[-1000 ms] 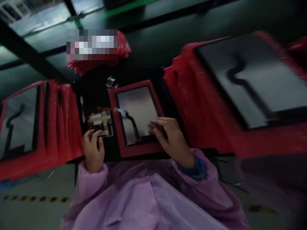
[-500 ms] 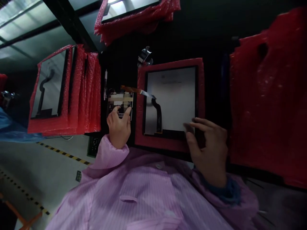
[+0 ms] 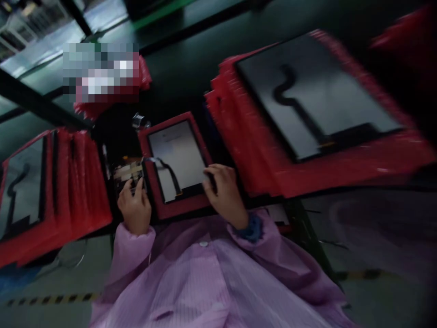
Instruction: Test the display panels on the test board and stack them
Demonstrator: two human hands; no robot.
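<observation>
My left hand [image 3: 135, 208] rests with its thumb and forefinger spread on a small taped circuit board unit [image 3: 129, 171]. Right of that lies a display panel [image 3: 180, 157] on a red bubble-wrap pad [image 3: 200, 132]. A dark ribbon cable [image 3: 172, 174] crosses the panel's left part and runs by a pale strip toward the board. My right hand [image 3: 225, 191] is at the panel's lower right edge, fingers bent and apart, with nothing visible in it. Whether its fingertips touch the panel is hard to tell.
To the right, a stack of red bubble wrap [image 3: 246, 159] bears a large panel [image 3: 321, 91] with its ribbon cable. Another red-wrapped stack [image 3: 82, 182] stands at the left. A shiny metal object [image 3: 139, 120] sits behind the pad. A blurred-out red pile [image 3: 145, 75] lies farther back.
The view has swung to the right and tilted, bringing the panel on the right stack into sight. My left hand stays at the board; my right hand remains by the panel's right edge.
</observation>
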